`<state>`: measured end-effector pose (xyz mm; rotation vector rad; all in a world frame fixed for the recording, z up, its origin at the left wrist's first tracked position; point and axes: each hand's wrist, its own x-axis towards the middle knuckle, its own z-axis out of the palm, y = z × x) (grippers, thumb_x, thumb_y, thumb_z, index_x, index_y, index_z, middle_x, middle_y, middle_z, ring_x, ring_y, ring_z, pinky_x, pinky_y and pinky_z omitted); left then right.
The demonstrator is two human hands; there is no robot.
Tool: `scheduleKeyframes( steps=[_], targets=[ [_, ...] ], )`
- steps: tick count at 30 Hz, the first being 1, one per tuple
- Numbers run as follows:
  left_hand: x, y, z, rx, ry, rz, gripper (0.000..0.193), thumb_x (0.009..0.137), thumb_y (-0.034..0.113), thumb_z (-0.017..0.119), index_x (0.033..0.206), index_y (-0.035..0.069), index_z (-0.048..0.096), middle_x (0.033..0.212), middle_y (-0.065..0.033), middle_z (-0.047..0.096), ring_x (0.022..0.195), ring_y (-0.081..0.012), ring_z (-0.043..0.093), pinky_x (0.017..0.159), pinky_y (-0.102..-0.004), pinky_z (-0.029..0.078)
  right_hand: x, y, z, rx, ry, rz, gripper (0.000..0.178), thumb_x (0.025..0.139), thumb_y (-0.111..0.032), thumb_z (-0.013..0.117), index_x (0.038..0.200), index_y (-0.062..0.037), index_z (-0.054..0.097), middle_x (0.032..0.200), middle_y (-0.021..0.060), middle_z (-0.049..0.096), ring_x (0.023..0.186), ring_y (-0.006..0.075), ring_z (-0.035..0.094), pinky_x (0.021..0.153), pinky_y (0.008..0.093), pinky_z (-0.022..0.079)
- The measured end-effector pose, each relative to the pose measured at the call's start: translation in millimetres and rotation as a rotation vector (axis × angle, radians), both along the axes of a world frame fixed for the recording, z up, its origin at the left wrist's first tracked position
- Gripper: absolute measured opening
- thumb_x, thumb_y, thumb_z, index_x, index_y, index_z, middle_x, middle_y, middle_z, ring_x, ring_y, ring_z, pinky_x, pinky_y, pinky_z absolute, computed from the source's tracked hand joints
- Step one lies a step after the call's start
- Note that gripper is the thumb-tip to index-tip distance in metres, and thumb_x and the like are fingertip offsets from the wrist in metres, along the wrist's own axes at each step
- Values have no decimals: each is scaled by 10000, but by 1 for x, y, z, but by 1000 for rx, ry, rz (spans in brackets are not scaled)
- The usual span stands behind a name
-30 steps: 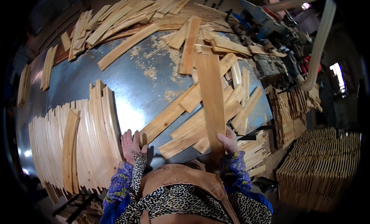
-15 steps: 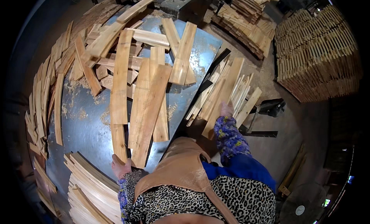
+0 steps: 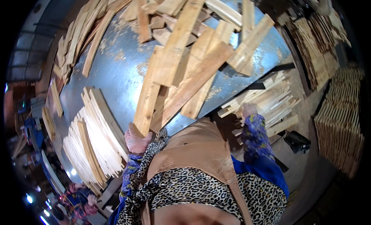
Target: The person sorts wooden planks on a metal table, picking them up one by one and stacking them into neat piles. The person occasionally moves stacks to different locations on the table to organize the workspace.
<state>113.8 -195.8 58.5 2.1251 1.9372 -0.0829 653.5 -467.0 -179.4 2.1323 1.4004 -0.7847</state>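
Note:
My left hand [image 3: 137, 141] is closed on the near end of a wooden board [image 3: 148, 101], which lies at the table's front edge, its far end under another board [image 3: 179, 41]. Beside it a darker board [image 3: 199, 83] lies slantwise across other boards. My right hand [image 3: 248, 109] is out to the right, over a pile of thin, pale wood strips [image 3: 276, 99] beside the table. Blur smears its fingers, so whether they grip anything does not show.
The metal table [image 3: 119, 72] bears sawdust and heaped boards. A neat stack of pale boards [image 3: 102, 126] stands at the left. Tall wood stacks [image 3: 340, 120] rise at the right. Another person [image 3: 79, 201] is at the lower left.
The view has turned, so the table sits further up and right. The wide board under my right hand no longer shows there. My left hand has stayed at the board's near end.

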Motion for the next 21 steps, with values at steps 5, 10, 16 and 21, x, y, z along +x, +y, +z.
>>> scheduleKeyframes(
  steps=[5, 10, 16, 21],
  targets=[
    [-31, -7, 11, -167, -71, 130, 965, 736, 480, 922, 1502, 82, 489, 1218, -270, 656, 1163, -482, 630, 970, -573, 542, -94, 99, 174, 206, 739, -567, 523, 994, -286, 724, 1436, -18, 648, 1208, 135, 751, 980, 222, 722, 838, 380, 580],
    [-75, -14, -8, -791, -1372, 681, 680, 882, 403, 796, 1402, 26, 575, 1015, -157, 708, 934, -335, 702, 867, -478, 609, -133, 250, 231, 688, 158, 684, 737, 851, -274, 753, 1540, -116, 545, 1441, 197, 623, 1399, 389, 540, 1141, 486, 439],
    [-95, 11, -1, -932, -2155, 599, 996, 902, 742, 720, 1468, -52, 517, 1128, -241, 687, 897, -331, 709, 786, -466, 641, -158, 346, 252, 244, 328, 715, 831, 792, -381, 804, 1537, -108, 553, 1411, 225, 630, 1382, 416, 544, 1169, 507, 442],
    [-114, 15, -16, -727, -1793, 861, 836, 904, 598, 835, 1372, -44, 574, 1093, -162, 705, 893, -269, 717, 795, -432, 653, -202, 392, 216, 76, 933, -146, 573, 943, -460, 686, 1346, -53, 670, 1053, 170, 763, 951, 350, 747, 821, 474, 627]
  ],
)
